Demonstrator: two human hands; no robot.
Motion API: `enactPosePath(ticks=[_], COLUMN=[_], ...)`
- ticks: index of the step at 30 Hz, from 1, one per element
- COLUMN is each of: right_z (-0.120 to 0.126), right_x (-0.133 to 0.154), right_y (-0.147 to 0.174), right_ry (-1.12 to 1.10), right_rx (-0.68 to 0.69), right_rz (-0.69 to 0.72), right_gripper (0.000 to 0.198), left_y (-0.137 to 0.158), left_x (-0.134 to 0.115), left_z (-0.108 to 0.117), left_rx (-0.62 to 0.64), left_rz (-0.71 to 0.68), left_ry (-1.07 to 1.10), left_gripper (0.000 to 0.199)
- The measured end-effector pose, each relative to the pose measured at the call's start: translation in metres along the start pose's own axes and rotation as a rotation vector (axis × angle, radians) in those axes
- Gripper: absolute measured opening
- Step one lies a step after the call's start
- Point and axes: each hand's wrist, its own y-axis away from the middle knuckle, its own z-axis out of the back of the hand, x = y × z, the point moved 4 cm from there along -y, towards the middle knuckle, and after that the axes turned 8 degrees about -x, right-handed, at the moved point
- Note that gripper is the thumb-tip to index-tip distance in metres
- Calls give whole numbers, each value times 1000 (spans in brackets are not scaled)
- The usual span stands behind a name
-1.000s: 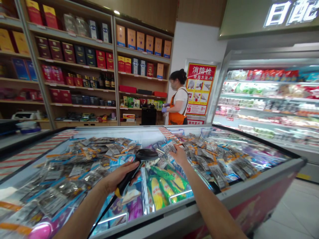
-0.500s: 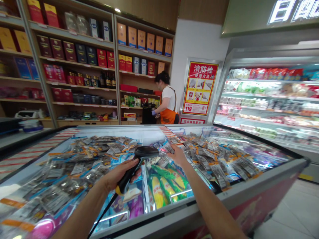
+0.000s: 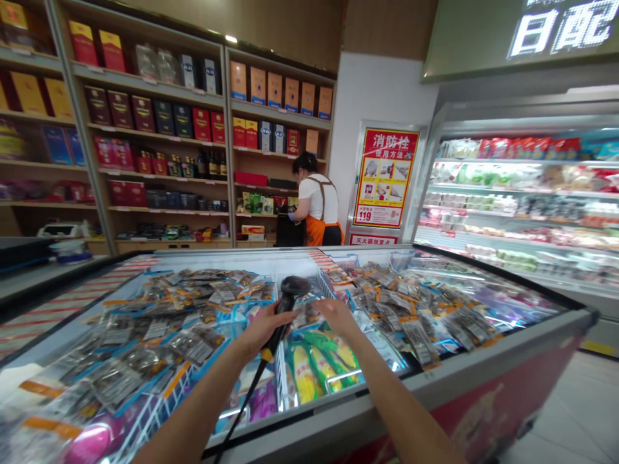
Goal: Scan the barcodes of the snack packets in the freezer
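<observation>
**Black scanner [image 3: 296, 285] gripped above a chest freezer [image 3: 387, 396]**

The left hand [image 3: 264, 330], at the centre of the frame, is closed around the scanner's handle. The scanner stands tilted with its head uppermost, and its black cable [image 3: 247, 403] runs to the lower edge of the frame. Just to the right of it, the right hand [image 3: 340, 317] reaches in from the lower right with its fingers bent, near a small greyish packet [image 3: 305, 314] between the two hands; whether those fingers are pinching it, I cannot tell.

Below the hands, in the lower centre, lie yellow-and-green corn packs [image 3: 322, 364], with a white wire divider [image 3: 282, 380] along their left side. Clear packets with orange and blue strips are heaped in a left pile [image 3: 159, 327] and a right pile [image 3: 411, 316].

Farther off, around the upper centre, a co-worker [image 3: 322, 200] in an orange apron leans toward wooden shelves [image 3: 159, 138] of boxes and bottles that fill the upper left. A red-and-yellow poster [image 3: 383, 177] hangs right of centre, and a lit refrigerated case [image 3: 527, 203] occupies the right side.
</observation>
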Motion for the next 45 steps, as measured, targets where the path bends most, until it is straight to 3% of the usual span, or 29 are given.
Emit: enactPosePath(ticks=[4, 7, 9, 11, 13, 17, 20, 24, 31, 37, 45], right_z=[6, 9, 14, 21, 30, 42, 36, 27, 26, 22, 4], right_x=[25, 22, 13, 4, 1, 7, 19, 32, 42, 48, 48], right_y=[16, 18, 18, 21, 22, 18, 18, 32, 71, 78, 76], right_ry=[-245, -466, -653, -805, -906, -893, -831, -766, -700, -848, -963], right_rx=[73, -27, -129, -175, -178, -85, 29, 111, 263, 267, 201], right_rz=[-102, -264, -398, -520, -581, -586, -534, -510, -556, -536, -705], right_gripper=[43, 41, 38, 35, 29, 23, 23, 22, 25, 22, 24], left_y=[-12, -15, -13, -5, 7, 33, 45, 32, -8, -9, -7], left_x=[-5, -3, -6, -12, -15, 6, 23, 32, 34, 39, 47], left_z=[-48, -74, -73, -47, -3, 78, 94, 80, 75, 84, 86], left_rx=[-74, -108, -92, -161, -327, -411, -393, -422, -653, -718, -709], left_rz=[-260, -297, -344, -434, -473, -134, -37, -25, -39, -76, -98], left_ry=[-186, -220, -293, -436, -614, -822, -668, -523, -78, 245, 473], left_gripper=[29, 38, 44, 43, 38, 37, 29, 20, 15, 15, 20])
